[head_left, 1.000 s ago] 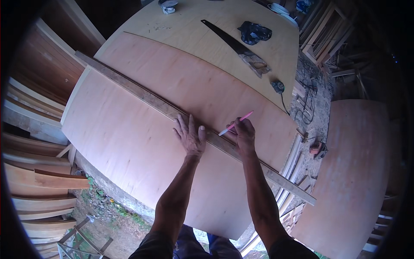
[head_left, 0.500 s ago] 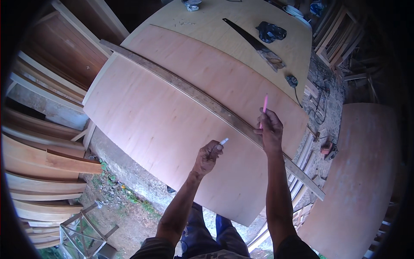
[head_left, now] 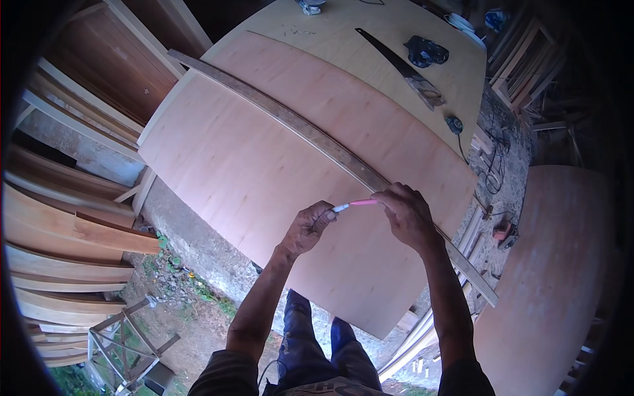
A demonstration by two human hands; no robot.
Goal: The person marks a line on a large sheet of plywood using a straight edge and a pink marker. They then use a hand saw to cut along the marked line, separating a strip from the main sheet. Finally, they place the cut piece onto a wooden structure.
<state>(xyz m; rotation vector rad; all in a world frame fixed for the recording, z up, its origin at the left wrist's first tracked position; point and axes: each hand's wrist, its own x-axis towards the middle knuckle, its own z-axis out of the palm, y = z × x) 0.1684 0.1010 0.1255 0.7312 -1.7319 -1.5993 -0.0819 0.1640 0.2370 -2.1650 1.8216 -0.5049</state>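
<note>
Both hands have come together since a moment ago, when my right hand (head_left: pixel 409 216) held the pink pen (head_left: pixel 362 203) up alone by the batten. Now my left hand (head_left: pixel 309 228) pinches the pen's white tip with closed fingers while my right grips the pink end, just right of centre frame. Beneath them lies the plywood sheet (head_left: pixel 264 165), the long wooden straightedge (head_left: pixel 290 125) running diagonally across it. Upper right, a handsaw (head_left: pixel 399 66) rests.

Pink pen (head_left: pixel 362 202) with a white tip, above a pale reddish-tan plywood sheet (head_left: pixel 264 171); a grey-brown weathered batten (head_left: pixel 297 129) crosses that sheet; beyond the sheet, a dark saw (head_left: pixel 396 63); blue trousers (head_left: pixel 310 343) below the sheet
</note>
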